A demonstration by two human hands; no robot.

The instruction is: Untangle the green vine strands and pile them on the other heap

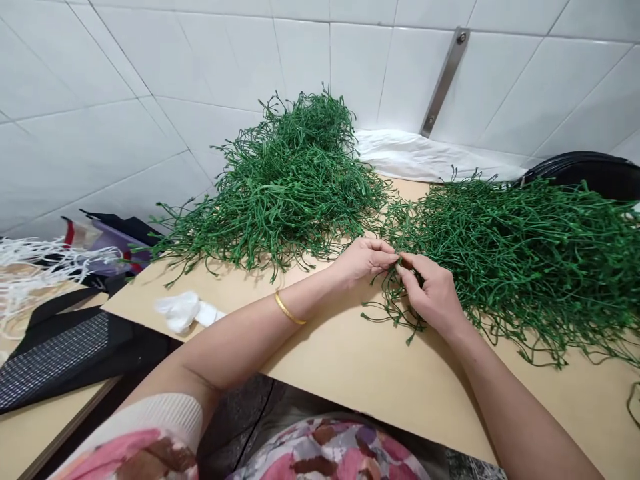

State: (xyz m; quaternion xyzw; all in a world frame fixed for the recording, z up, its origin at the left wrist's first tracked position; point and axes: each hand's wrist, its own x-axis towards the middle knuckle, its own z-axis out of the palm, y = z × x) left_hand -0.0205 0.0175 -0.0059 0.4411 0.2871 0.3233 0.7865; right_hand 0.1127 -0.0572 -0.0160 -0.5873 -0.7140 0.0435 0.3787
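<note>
My left hand (363, 261) and my right hand (434, 291) meet above the board, fingertips nearly touching. Both are pinched closed on a thin green cord, though the exact spot between the fingers is small and partly hidden. Several loose green cords (395, 312) with small knobbed ends lie beneath and in front of my right hand. To the right spreads a wide heap of the same cords (545, 253). A taller pile of cords (295, 173) rises behind my left hand, against the wall.
A light wooden tabletop (340, 360) carries everything. Crumpled white tissue (183, 311) lies beside my left forearm. White cloth (425, 155) runs along the tiled wall, near a black rounded object (583, 172). White cords (45, 263) and black mesh fabric (65, 353) occupy the left.
</note>
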